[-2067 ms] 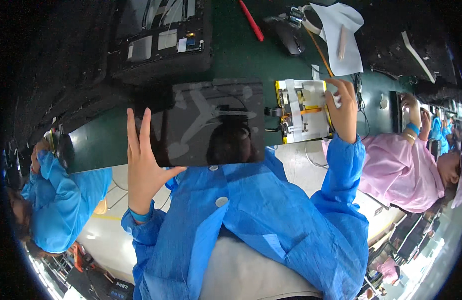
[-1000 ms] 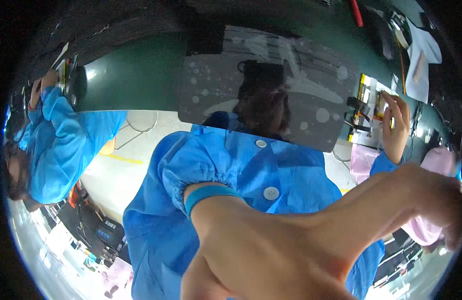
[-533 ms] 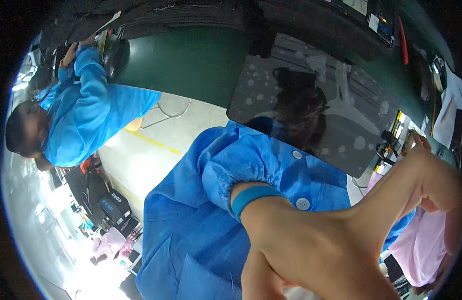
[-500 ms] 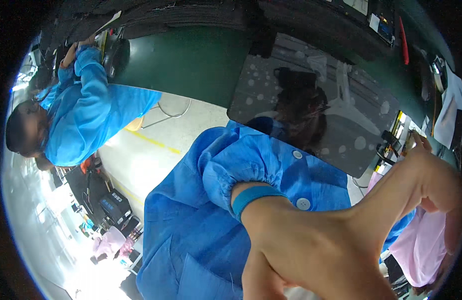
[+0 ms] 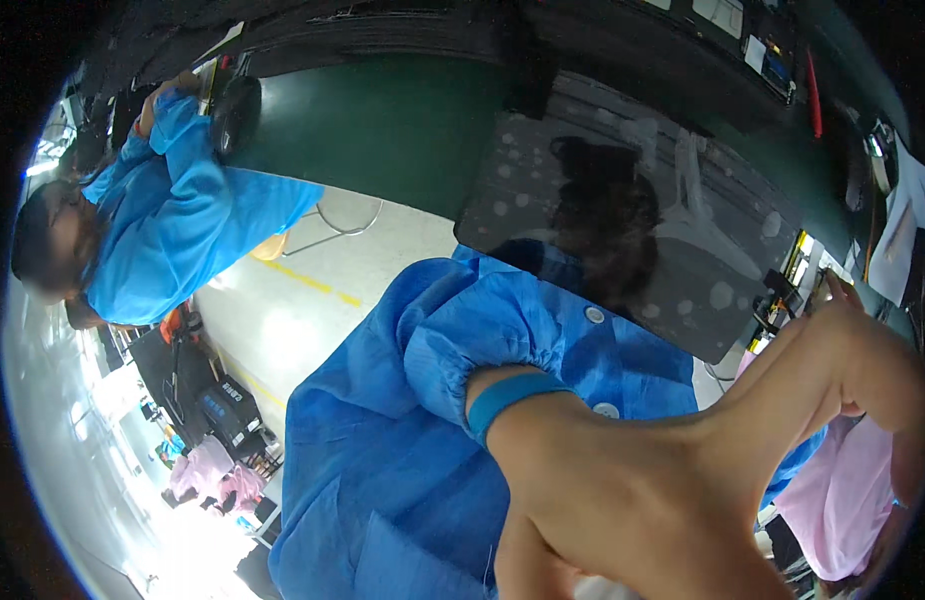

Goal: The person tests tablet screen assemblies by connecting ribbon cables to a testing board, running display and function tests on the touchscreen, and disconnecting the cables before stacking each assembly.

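My left hand (image 5: 642, 490) looms large and close at the lower right, its back showing. A blue band circles its wrist below the gathered blue sleeve. Its fingers spread apart, some running past the lower edge, and I see nothing held. At the right rim a blurred hand (image 5: 877, 360), seemingly my right, has bent fingers; it overlaps my left hand's outstretched finger, and what it may hold is hidden. Beyond my hands a dark glossy panel (image 5: 722, 300) with pale spots and reflections lies on the green table (image 5: 372, 125), overhanging its near edge.
At left a person in a blue coat (image 5: 172, 230) sits at the same table. A red pen-like item (image 5: 813, 95), white papers (image 5: 904, 225) and small tools lie at the far right. Pink cloth (image 5: 832, 500) shows below my right side. A black case (image 5: 230, 412) stands behind at left.
My left hand has shifted very slightly and covers more of a coat button. The person at left has raised their head a little. The panel rests where it was.
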A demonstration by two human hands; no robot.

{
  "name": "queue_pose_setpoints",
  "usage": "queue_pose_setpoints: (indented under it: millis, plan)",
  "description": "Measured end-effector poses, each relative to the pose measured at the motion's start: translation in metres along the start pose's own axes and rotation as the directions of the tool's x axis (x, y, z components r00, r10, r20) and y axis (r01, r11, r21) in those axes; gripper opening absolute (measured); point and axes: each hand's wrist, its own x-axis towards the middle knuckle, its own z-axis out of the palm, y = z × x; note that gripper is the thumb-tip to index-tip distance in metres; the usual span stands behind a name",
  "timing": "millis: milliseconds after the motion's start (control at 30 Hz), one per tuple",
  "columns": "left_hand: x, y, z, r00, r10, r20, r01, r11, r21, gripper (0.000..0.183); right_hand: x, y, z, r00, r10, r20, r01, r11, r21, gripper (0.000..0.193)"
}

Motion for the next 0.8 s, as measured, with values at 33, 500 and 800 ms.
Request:
queue_pose_setpoints:
  millis: [33, 500, 800]
  plan:
    - [0.0, 0.0, 0.001, 1.0, -0.005, -0.003, 0.005, 1.0, -0.001, 0.037, -0.001, -0.001, 0.0, 0.999, 0.034, 0.011, -0.034, 0.999, 0.016, 0.029]
    - [-0.011, 0.052, -0.048, 0.987, -0.109, -0.12, 0.138, 0.952, 0.272, 0.032, 0.004, -0.025, 0.001, 0.959, 0.279, -0.049, -0.245, 0.904, 0.351, 0.032]
    - [-0.022, 0.065, -0.067, 0.832, -0.433, -0.348, 0.415, 0.068, 0.907, 0.023, -0.005, -0.075, -0.05, 0.836, 0.267, -0.48, 0.227, 0.628, 0.745, 0.042]
